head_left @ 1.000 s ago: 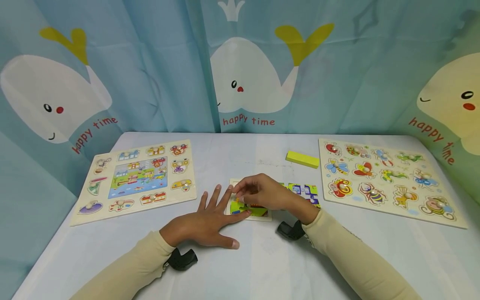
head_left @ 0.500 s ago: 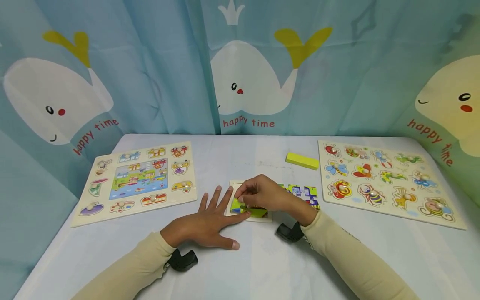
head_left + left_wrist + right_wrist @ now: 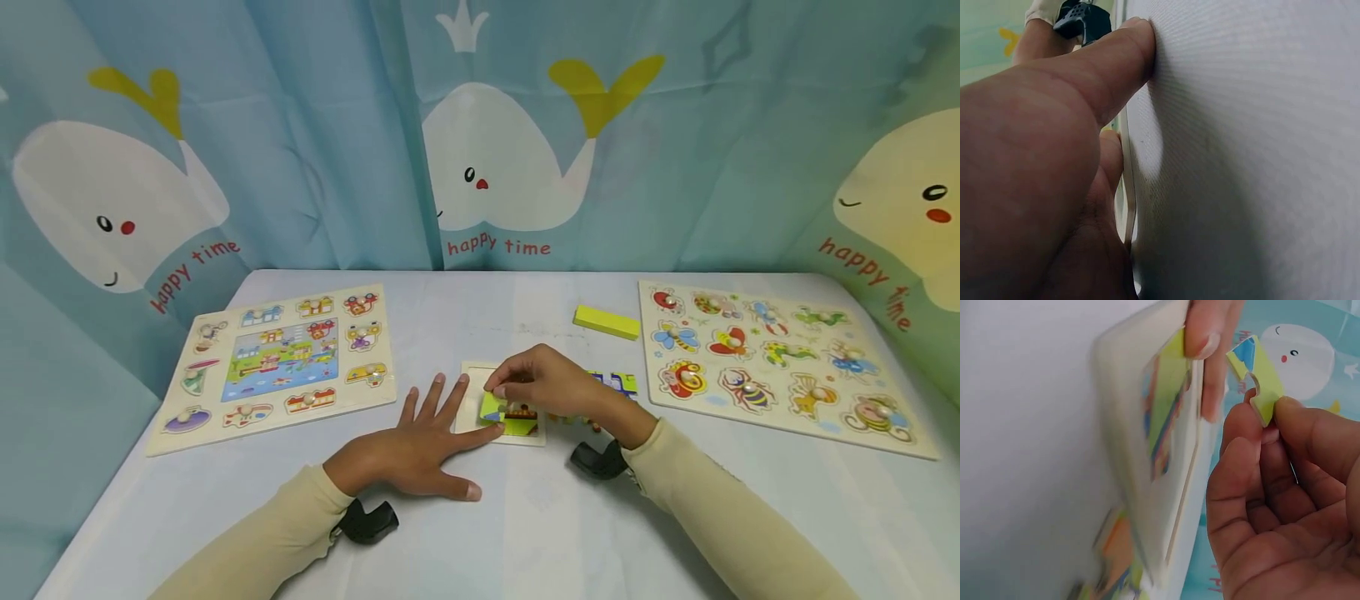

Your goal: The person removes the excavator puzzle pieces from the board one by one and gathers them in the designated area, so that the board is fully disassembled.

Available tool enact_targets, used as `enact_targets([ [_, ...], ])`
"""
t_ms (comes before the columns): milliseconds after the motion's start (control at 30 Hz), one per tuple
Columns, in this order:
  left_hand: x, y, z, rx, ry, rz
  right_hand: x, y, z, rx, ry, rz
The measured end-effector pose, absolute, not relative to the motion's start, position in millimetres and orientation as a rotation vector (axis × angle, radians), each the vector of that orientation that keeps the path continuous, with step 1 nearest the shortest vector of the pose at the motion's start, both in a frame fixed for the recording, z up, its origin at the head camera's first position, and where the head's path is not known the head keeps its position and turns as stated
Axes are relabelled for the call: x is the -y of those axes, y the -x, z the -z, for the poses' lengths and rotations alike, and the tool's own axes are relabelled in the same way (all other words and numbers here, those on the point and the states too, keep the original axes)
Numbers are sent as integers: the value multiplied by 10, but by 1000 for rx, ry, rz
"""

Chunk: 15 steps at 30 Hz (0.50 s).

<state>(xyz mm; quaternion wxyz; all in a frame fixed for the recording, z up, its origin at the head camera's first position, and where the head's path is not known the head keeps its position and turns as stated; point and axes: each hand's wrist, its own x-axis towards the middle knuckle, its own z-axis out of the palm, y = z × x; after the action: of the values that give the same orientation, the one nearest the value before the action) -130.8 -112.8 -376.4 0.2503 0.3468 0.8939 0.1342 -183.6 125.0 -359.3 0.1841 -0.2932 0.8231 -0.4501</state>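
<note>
My right hand [image 3: 543,385] pinches a jigsaw piece [image 3: 1261,378], green with a blue patch, between thumb and fingers. In the head view the piece is above a small pale puzzle tray [image 3: 468,400], partly covered by that hand. Fitted pieces [image 3: 519,425] in green and brown fill the tray's right-hand part, while bare wood shows at its left. My left hand [image 3: 416,457] lies spread on the table, one finger [image 3: 483,434] reaching onto the tray's front edge. The left wrist view shows the left thumb [image 3: 1129,53] against the white cloth.
Loose jigsaw pieces [image 3: 618,382] lie right of the tray, partly behind my right wrist. Beyond them is a yellow block [image 3: 606,322]. A knobbed picture board [image 3: 213,417] lies at left and an insect board [image 3: 708,404] at right. A whale-print curtain [image 3: 337,167] hangs behind the table.
My right hand has drawn back to the right and lifted the green jigsaw piece off the tray's left part, baring wood there. The left hand stays in place.
</note>
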Motion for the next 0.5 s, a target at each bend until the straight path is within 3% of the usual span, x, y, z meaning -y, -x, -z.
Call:
enact_targets([
  [500,1115,1296,3769,-2438,-929,-376,-1588,1792,3543,-2329,805,1190],
])
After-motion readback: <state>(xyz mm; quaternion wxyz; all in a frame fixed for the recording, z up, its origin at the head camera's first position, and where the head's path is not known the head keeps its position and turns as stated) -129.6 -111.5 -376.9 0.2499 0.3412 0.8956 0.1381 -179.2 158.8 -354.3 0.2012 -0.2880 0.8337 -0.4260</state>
